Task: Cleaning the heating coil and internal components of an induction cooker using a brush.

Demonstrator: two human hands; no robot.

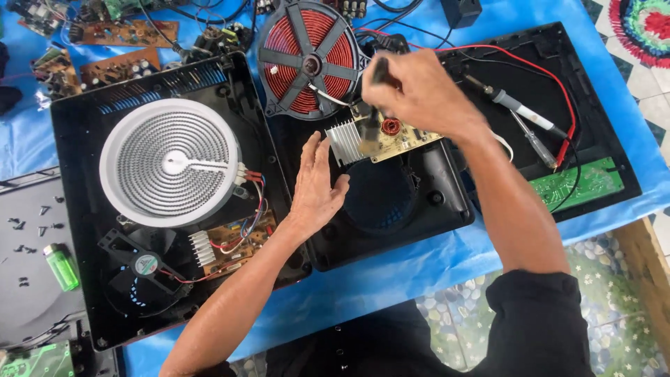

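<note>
My left hand [317,185] lies flat and spread in the open black cooker shell [391,209], fingers straight, their tips just beside the finned metal heat sink [345,142] on the end of the tan circuit board [391,136]. My right hand [419,91] is closed around a dark tool handle [380,70], which blurs as it comes down over the board's top edge; I cannot tell what kind of tip it has. The board sits tilted across the shell, just below the red copper coil [307,59] that is propped up on its black spoked frame. I judge the board light but fragile: stiff, thin, studded with small parts and trailing wires, so it is best held by its bare edges or by the sturdy heat sink, never by the little copper ring [391,127] or the leads. To my left stands a second opened cooker with a white round heater [171,162], and a soldering iron [520,108] lies to the right
</note>
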